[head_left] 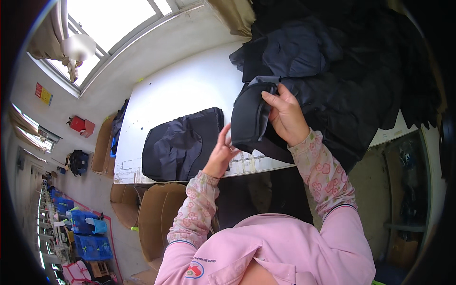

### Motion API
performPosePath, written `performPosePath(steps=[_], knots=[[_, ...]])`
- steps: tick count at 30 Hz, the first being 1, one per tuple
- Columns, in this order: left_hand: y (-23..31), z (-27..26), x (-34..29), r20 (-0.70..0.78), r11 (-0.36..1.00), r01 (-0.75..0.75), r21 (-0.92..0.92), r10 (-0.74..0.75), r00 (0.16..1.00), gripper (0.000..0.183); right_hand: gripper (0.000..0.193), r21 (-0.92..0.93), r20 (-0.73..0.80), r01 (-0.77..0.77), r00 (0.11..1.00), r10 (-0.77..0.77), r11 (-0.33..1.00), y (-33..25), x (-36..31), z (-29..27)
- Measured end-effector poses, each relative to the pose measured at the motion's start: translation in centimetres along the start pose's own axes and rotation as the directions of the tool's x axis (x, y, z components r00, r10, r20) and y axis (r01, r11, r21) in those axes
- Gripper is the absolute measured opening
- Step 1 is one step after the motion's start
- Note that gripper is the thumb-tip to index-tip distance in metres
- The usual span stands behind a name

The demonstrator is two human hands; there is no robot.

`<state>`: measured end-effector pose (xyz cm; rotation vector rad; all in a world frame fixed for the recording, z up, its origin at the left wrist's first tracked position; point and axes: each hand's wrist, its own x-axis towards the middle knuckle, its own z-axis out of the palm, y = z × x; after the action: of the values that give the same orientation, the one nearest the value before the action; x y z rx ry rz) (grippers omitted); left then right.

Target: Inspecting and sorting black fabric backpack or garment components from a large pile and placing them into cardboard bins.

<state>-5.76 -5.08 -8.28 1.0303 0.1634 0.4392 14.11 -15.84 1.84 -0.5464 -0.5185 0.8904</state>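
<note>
A heap of dark padded garments (342, 80) crowds the white counter's (190, 90) right end; a folded dark navy jacket (183, 145) lies at its near edge. Between them, the right hand (285, 116) grips a black fabric piece (249, 118) — held upright, long axis vertical — while the left hand's (221, 152) fingers touch its lower edge, loosely curled.

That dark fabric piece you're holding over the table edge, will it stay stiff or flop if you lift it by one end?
Probably floppy: the dark fabric piece already folds and drapes over the right hand, its lower end sagging past the white table edge. It looks light, since the fingers pinch it without strain. The left hand near its lower edge suggests it needs support.
</note>
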Motion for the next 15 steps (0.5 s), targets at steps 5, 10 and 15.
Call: performPosePath(steps=[5,10,15], knots=[[-1.6,3.6,1.6,-0.08,0.849,-0.136,0.51,0.205,0.976,0.036,0.03,-0.004,0.078,-0.135,0.988,0.135,0.991,0.8,1.9,1.6],[4.7,5.0,3.6,-0.227,0.979,-0.182,0.091,0.198,0.953,0.016,0.051,-0.712,0.173,0.291,0.955,-0.242,0.639,-2.5,1.1,0.7],[10.1,6.0,4.1,-0.338,0.993,-0.104,0.049,0.115,0.934,0.028,0.077,-0.771,0.633,0.626,0.736,-0.241,-0.115,-3.5,-9.2,4.5]])
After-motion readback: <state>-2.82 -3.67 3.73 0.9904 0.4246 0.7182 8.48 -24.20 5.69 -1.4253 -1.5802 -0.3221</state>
